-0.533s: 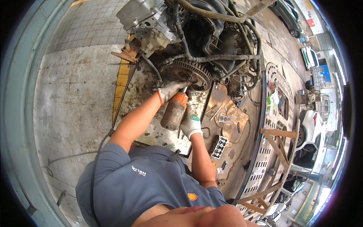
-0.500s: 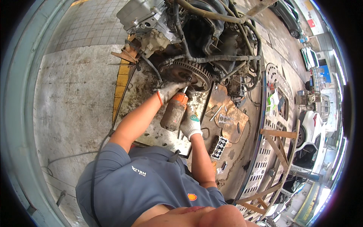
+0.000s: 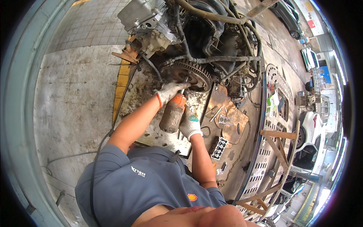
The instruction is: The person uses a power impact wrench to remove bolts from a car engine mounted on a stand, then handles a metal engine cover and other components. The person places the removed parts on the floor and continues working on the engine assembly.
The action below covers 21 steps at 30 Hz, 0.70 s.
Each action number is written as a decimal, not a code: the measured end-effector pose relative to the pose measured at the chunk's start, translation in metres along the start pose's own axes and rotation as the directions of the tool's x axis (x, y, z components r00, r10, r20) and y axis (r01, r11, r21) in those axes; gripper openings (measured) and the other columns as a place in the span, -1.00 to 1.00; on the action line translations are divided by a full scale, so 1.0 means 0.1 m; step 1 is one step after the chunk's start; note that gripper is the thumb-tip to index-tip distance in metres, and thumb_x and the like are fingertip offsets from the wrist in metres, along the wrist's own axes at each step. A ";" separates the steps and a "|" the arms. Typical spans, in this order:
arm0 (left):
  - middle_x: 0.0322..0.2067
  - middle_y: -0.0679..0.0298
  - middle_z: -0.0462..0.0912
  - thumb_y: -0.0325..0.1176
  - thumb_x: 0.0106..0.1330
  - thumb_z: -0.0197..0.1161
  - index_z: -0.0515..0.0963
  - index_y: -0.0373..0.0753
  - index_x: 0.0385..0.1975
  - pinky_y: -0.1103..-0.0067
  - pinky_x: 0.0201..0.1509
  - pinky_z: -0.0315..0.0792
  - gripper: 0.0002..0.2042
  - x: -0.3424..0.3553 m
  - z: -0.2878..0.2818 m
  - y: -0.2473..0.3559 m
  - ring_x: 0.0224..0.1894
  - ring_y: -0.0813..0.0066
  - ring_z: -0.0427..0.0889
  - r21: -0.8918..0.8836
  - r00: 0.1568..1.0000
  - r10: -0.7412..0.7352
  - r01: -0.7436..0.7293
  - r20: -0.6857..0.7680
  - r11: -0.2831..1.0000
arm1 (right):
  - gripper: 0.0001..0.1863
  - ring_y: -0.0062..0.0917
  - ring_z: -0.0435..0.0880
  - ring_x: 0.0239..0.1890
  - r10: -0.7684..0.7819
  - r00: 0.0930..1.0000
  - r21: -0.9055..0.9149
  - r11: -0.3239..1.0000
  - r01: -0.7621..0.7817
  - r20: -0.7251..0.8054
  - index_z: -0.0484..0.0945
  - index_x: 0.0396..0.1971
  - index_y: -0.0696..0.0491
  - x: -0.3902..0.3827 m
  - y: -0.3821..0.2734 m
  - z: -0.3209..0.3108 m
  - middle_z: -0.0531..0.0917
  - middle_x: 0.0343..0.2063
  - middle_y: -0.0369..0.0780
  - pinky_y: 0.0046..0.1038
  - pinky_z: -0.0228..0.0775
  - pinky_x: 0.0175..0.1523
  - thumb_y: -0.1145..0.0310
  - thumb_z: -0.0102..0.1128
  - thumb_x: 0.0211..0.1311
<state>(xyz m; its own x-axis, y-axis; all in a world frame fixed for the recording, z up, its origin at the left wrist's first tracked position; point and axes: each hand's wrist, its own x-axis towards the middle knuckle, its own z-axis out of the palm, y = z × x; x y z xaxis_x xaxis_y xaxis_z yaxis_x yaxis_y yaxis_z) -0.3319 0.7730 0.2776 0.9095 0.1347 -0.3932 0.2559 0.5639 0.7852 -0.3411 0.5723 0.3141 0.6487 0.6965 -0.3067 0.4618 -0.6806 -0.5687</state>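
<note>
An orange and grey impact wrench (image 3: pixel 172 114) points up toward the toothed flywheel (image 3: pixel 206 77) on the engine (image 3: pixel 202 36). My right hand (image 3: pixel 190 125), in a white knit glove, is closed round the wrench's handle, which it mostly hides. A short metal shaft (image 3: pixel 183 90) sticks out of the wrench's nose. My left hand (image 3: pixel 170 92), in a white glove with an orange cuff, pinches round that shaft just under the flywheel. Its fingertips reach the flywheel's lower face, partly hidden there.
A dirty metal tray (image 3: pixel 147 126) lies under the flywheel. On the floor to the right are stained cardboard (image 3: pixel 232 130), loose tools and a cylinder head (image 3: pixel 219 147). A perforated metal ramp (image 3: pixel 261 159) runs along the right. A black hose (image 3: pixel 99 159) hangs by my left arm.
The wrench has drawn back slightly toward me, with my right hand on it. My left hand stays at the shaft by the flywheel, its fingers shifted a little.
</note>
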 end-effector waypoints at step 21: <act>-0.29 0.25 0.73 -0.20 0.42 0.32 0.64 -0.29 0.07 0.56 -0.25 0.64 -0.65 0.04 -0.07 0.01 -0.39 0.49 0.71 -0.072 1.000 0.009 -0.008 0.015 0.997 | -0.16 -0.02 0.67 0.06 0.039 0.999 -0.030 0.999 -0.040 -0.020 0.24 0.32 0.09 0.05 -0.14 0.03 0.67 -0.03 0.06 -0.20 0.51 0.14 0.30 0.48 0.05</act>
<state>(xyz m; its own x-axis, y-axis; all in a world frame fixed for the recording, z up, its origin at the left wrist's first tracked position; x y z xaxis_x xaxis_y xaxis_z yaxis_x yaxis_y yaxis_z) -0.3305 0.7794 0.2738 0.9166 0.1278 -0.3788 0.2244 0.6196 0.7521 -0.3463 0.5860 0.3189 0.6785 0.6645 -0.3131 0.4537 -0.7143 -0.5329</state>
